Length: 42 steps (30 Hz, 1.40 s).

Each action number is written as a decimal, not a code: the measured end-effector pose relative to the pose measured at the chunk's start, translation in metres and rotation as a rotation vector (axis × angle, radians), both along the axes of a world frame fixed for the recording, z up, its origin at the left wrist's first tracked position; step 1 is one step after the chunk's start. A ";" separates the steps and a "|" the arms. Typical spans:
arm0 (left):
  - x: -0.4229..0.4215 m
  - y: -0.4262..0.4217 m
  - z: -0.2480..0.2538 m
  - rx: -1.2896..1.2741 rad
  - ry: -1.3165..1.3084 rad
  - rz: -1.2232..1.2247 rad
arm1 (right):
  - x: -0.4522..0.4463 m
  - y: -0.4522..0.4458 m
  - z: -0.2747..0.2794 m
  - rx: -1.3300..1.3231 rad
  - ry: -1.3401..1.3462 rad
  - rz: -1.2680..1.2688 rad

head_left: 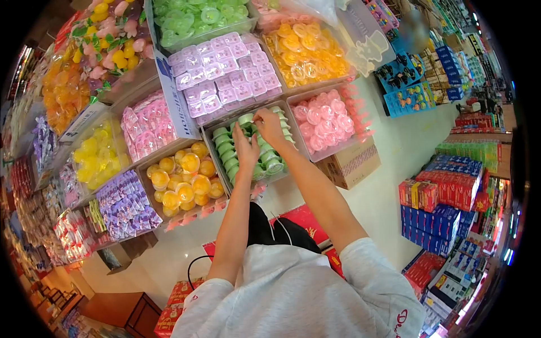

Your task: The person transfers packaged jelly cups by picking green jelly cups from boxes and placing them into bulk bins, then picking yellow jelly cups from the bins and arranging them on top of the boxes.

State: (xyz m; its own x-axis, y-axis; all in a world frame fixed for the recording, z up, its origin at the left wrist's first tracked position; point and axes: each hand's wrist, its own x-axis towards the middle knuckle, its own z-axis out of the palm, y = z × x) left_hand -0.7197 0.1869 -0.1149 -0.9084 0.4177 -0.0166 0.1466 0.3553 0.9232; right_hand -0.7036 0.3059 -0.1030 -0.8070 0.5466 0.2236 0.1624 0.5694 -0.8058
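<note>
Both of my hands are inside a plastic bin [268, 179] of green cup-shaped packs stacked in rows. My right hand [270, 127] comes in from the right, its fingertips pinched at the edge of a pale green cup [245, 119] near the back of the bin. Just left of it, my left hand [245, 147] rests among the green cups with its fingers stretched upward and the thumb apart. The hands partly cover the middle rows.
Beside this bin stand bins of pink cups [324, 118], orange round cups [189, 174], lilac square packs [225, 73] and orange-yellow cups [304, 50]. A cardboard box [352, 163] sits under the pink bin. Stacked red and blue boxes [434, 208] stand across the aisle at right.
</note>
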 end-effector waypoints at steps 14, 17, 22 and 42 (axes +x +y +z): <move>-0.007 0.001 -0.016 0.192 -0.100 -0.043 | -0.008 0.008 -0.001 0.015 -0.227 0.017; -0.008 0.000 -0.021 0.188 -0.101 -0.051 | -0.001 0.006 -0.007 0.086 -0.191 0.016; 0.012 -0.005 0.011 0.186 -0.001 -0.001 | 0.045 -0.017 0.008 0.217 0.167 -0.104; 0.293 0.033 0.044 0.292 -0.166 -1.206 | 0.408 -0.156 0.031 -0.371 0.167 -1.103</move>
State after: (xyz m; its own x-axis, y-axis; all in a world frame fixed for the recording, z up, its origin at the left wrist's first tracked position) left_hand -0.4265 0.2203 -0.0710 0.0589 0.9885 0.1390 0.1106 -0.1449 0.9832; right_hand -0.2959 0.1499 -0.0720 0.1680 0.9850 -0.0385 0.2974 -0.0879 -0.9507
